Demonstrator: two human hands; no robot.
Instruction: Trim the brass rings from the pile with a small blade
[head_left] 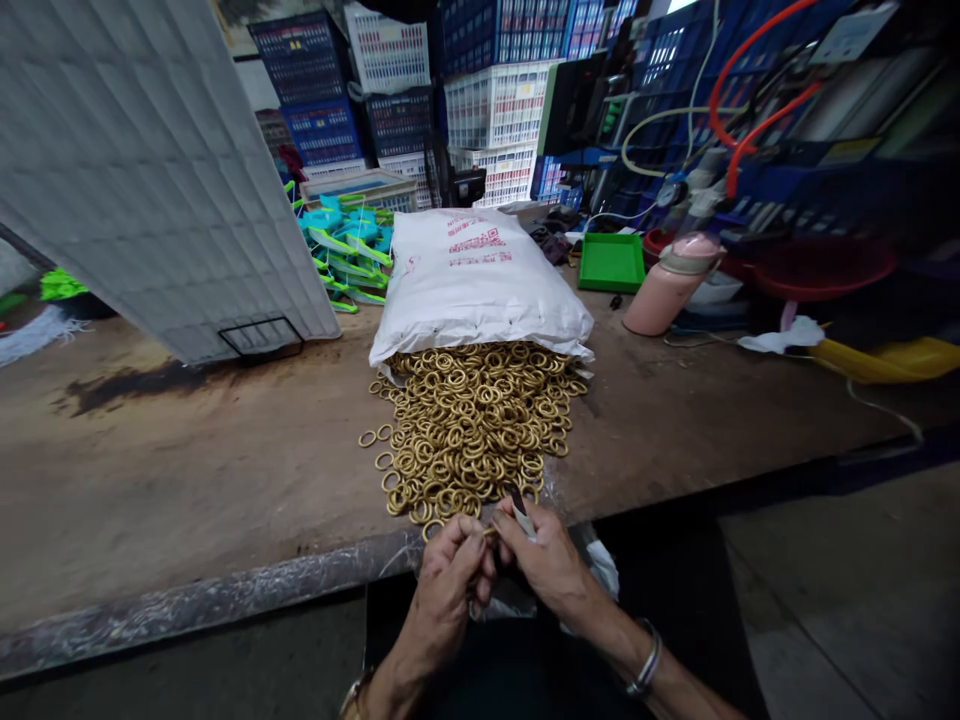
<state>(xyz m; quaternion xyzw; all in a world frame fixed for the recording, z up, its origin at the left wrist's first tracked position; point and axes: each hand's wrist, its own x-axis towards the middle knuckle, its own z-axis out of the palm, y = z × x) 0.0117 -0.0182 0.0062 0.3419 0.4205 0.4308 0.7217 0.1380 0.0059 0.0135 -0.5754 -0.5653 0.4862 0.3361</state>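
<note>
At the table's front edge, my left hand (448,575) is closed, its thumb and fingers pinching a gold-coloured ring (490,532). My right hand (551,562) meets it from the other side, fingertips at the same ring. A small knife-like tool (523,516) with a dark end and a pale flat part sticks up from the right hand's grip; its exact kind is unclear. Just beyond both hands lies a heap of gold rings (472,420), spilling from the mouth of a white woven sack (480,285) with red print. Some loose rings lie left of the heap.
A tall pale ribbed panel (165,170) stands at left, beside green and blue plastic pieces (345,245). A green tray (611,262), a pink bottle (671,285) and orange hoses (739,150) are at right. Stacked crates (491,105) fill the back.
</note>
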